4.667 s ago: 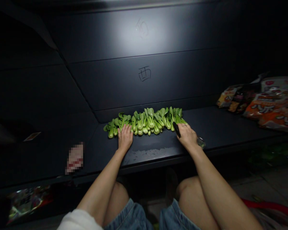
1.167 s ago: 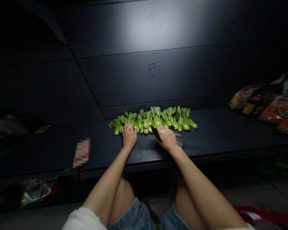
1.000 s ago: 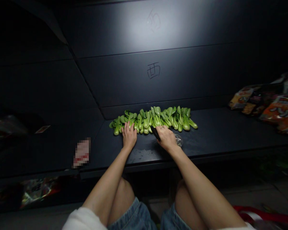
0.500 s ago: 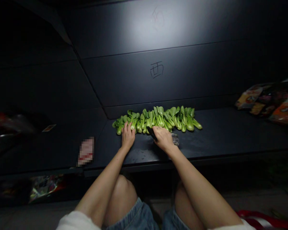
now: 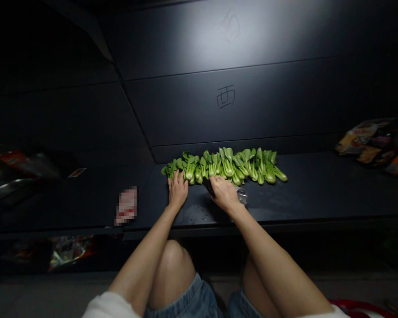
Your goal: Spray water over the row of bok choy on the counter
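Note:
A row of green bok choy (image 5: 227,163) lies side by side along the back of the dark shelf (image 5: 305,190), leaves toward the rear panel. My left hand (image 5: 178,191) rests at the row's left end, fingers stretched over the stems and touching them. In front of the middle of the row, my right hand (image 5: 224,193) is wrapped round what looks like a spray bottle (image 5: 242,195), with a black head and a clear body. Most of the bottle is hidden behind the hand. Wet marks show on the shelf between my hands.
Colourful packets (image 5: 368,139) stand at the right end of the shelf. A blurred-out label (image 5: 126,206) hangs at the front edge on the left, with a small card (image 5: 77,172) behind it. More packets (image 5: 71,251) sit on a lower level at left.
The view has turned slightly left, so the shelf and bok choy appear further right. Both hands have shifted a little left along the row. The right hand keeps its grip.

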The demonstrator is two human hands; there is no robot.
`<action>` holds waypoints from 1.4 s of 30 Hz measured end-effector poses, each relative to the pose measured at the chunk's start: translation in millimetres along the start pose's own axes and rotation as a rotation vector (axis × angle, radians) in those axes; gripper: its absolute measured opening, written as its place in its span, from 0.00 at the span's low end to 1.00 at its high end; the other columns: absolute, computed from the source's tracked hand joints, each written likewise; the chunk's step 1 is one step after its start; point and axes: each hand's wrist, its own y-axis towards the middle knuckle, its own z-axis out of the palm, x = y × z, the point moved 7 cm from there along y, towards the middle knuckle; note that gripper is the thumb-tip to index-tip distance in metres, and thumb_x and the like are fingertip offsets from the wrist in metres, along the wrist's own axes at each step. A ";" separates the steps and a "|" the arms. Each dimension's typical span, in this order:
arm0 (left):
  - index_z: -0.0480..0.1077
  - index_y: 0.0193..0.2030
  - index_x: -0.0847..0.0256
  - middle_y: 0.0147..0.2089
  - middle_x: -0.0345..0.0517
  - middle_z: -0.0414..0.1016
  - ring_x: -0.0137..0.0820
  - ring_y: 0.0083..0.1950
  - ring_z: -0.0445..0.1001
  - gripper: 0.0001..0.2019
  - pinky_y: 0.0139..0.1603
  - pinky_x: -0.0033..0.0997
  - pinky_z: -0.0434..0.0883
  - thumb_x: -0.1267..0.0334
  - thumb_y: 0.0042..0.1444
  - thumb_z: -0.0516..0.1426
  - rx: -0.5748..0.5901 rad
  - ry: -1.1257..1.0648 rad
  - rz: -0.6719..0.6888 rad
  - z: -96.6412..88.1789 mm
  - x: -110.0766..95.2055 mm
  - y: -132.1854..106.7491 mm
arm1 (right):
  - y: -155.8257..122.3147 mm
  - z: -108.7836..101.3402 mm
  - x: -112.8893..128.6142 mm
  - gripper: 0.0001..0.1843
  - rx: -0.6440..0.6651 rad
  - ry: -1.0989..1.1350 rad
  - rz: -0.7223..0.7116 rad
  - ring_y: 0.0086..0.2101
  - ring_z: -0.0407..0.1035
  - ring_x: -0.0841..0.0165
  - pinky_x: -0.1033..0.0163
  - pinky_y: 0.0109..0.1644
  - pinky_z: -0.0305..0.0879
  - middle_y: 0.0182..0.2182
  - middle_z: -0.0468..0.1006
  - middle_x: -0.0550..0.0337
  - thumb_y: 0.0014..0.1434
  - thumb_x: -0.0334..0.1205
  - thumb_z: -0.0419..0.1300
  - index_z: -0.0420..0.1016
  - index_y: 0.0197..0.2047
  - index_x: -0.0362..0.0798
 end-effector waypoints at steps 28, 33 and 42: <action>0.64 0.61 0.65 0.69 0.65 0.57 0.50 0.73 0.51 0.22 0.68 0.61 0.55 0.61 0.63 0.48 -0.026 -0.045 -0.093 -7.7 38.7 3.4 | 11.8 7.1 28.1 0.15 0.019 -0.012 -0.035 0.46 0.69 0.60 0.62 0.47 0.62 0.45 0.77 0.47 0.56 0.29 0.58 0.70 0.48 0.42; 0.65 0.61 0.68 0.66 0.67 0.61 0.46 0.69 0.59 0.22 0.67 0.51 0.61 0.61 0.64 0.46 -0.077 -0.147 -0.188 -6.6 62.4 2.0 | 15.8 6.8 32.4 0.13 0.021 -0.006 -0.027 0.46 0.69 0.60 0.62 0.47 0.62 0.44 0.77 0.46 0.57 0.28 0.56 0.70 0.47 0.41; 0.64 0.61 0.69 0.61 0.64 0.70 0.44 0.64 0.67 0.22 0.66 0.48 0.62 0.62 0.64 0.44 -0.001 -0.164 -0.247 -1.1 64.3 2.8 | 18.5 11.9 46.1 0.14 -0.021 -0.022 -0.075 0.46 0.69 0.58 0.60 0.47 0.62 0.43 0.77 0.44 0.56 0.28 0.56 0.70 0.47 0.41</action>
